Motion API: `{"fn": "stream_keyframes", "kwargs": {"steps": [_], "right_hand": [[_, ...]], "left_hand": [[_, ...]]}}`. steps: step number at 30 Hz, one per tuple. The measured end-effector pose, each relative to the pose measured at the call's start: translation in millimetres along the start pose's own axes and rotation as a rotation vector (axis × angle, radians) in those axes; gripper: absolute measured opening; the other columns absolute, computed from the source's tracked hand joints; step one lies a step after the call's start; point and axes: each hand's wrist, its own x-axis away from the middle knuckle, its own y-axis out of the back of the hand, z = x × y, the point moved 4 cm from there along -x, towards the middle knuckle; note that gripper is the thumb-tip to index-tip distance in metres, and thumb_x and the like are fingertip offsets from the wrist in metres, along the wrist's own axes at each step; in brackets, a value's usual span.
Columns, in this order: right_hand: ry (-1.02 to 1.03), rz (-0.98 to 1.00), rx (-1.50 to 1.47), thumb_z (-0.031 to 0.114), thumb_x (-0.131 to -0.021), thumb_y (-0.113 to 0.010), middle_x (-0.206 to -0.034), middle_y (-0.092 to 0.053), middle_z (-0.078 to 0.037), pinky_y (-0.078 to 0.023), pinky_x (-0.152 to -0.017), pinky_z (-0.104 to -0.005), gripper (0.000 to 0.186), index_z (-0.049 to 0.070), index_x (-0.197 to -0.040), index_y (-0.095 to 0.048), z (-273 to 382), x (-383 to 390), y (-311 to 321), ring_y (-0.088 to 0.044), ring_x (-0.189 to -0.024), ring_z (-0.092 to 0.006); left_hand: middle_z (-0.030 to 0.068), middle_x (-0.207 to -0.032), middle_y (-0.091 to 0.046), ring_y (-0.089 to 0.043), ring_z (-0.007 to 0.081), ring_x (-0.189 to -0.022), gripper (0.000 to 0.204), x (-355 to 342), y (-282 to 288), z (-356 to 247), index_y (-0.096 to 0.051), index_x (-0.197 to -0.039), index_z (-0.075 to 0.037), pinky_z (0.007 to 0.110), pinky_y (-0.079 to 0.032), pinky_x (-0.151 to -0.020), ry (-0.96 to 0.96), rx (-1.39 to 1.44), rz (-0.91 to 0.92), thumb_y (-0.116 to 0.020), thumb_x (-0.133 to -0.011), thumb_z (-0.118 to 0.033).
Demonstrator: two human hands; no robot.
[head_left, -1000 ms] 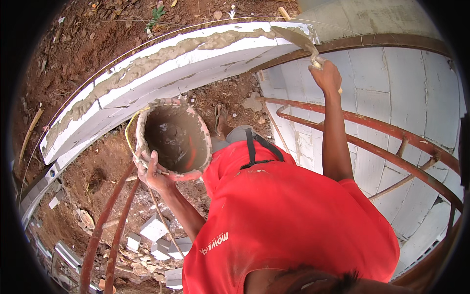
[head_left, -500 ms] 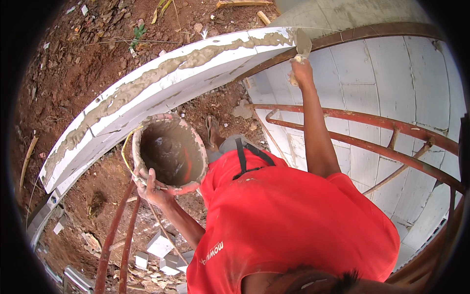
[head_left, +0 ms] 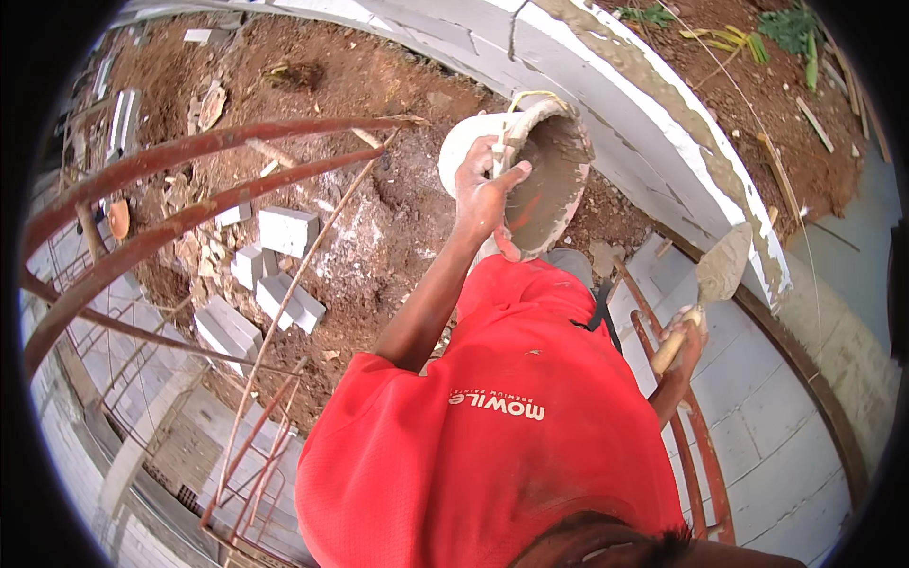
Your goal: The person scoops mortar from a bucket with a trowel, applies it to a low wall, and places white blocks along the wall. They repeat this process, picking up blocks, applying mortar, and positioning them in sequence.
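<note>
At left, at least four pale blocks (head_left: pixel 287 230) lie on soil. The person's left hand (head_left: pixel 483 189) is clenched on one bucket (head_left: pixel 579 151), whose mouth faces rightward. The right hand (head_left: pixel 686 336) grasps one trowel (head_left: pixel 724 265); its long axis is slanting, the blade pointing up-right, beside one white wall (head_left: pixel 630 128).

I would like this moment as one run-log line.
left hand: holds bucket | right hand: holds trowel | white wall: grey mortar along top
</note>
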Motion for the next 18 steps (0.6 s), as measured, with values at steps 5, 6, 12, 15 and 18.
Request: {"fn": "stream_keyframes", "kwargs": {"steps": [5,6,12,15,18], "right_hand": [[-0.199,0.498,0.624,0.006,-0.083,-0.065,-0.077,-0.064,-0.006,-0.048,-0.056,-0.0283,0.034,-0.002,-0.116,-0.061,27.6,-5.1,-92.2,-0.059,-0.059,-0.0145],[-0.123,0.633,0.753,0.006,-0.083,-0.067,-0.080,-0.065,-0.008,-0.050,-0.061,-0.0299,0.038,-0.002,-0.119,-0.061,36.1,-10.6,-113.7,-0.062,-0.064,-0.0161],[0.507,0.900,1.201,0.004,-0.086,-0.069,-0.104,-0.066,-0.009,-0.051,-0.064,-0.0294,0.051,0.007,-0.136,-0.060,38.8,-33.9,-217.3,-0.064,-0.080,-0.0142],[0.443,0.859,1.259,0.004,-0.085,-0.071,-0.118,-0.064,-0.017,-0.053,-0.091,-0.0399,0.051,0.004,-0.135,-0.060,18.8,-49.1,-230.9,-0.066,-0.102,-0.0257],[0.108,0.890,1.077,0.003,-0.091,-0.068,-0.118,-0.064,-0.014,-0.053,-0.085,-0.0354,0.043,0.002,-0.133,-0.061,2.9,-61.9,-237.7,-0.066,-0.096,-0.0189]], "left_hand": [[0.0046,-0.116,-0.065,-0.061,0.0149,-0.103,0.034,12.9,13.5,-0.3,-0.069,-0.113,0.001,0.030,-0.048,-0.090,0.026,-0.010,-0.072,-0.079,-0.083,-0.011],[0.0054,-0.118,-0.065,-0.061,0.0161,-0.104,0.033,17.0,17.7,-0.7,-0.069,-0.111,0.002,0.031,-0.048,-0.092,0.018,-0.026,-0.090,-0.079,-0.083,-0.013],[0.0081,-0.124,-0.063,-0.061,0.0204,-0.108,0.033,55.1,40.9,4.3,-0.071,-0.110,0.004,0.035,-0.047,-0.096,-0.031,-0.013,-0.235,-0.076,-0.086,-0.018],[0.0055,-0.103,-0.068,-0.063,0.0163,-0.097,0.038,88.3,51.6,18.7,-0.065,-0.119,0.001,0.032,-0.048,-0.090,0.033,0.134,-0.443,-0.077,-0.086,-0.014],[0.0017,-0.106,-0.066,-0.059,0.0112,-0.099,0.032,120.5,56.9,41.3,-0.067,-0.117,-0.001,0.029,-0.047,-0.090,0.050,0.322,-0.627,-0.077,-0.087,-0.009]]}}
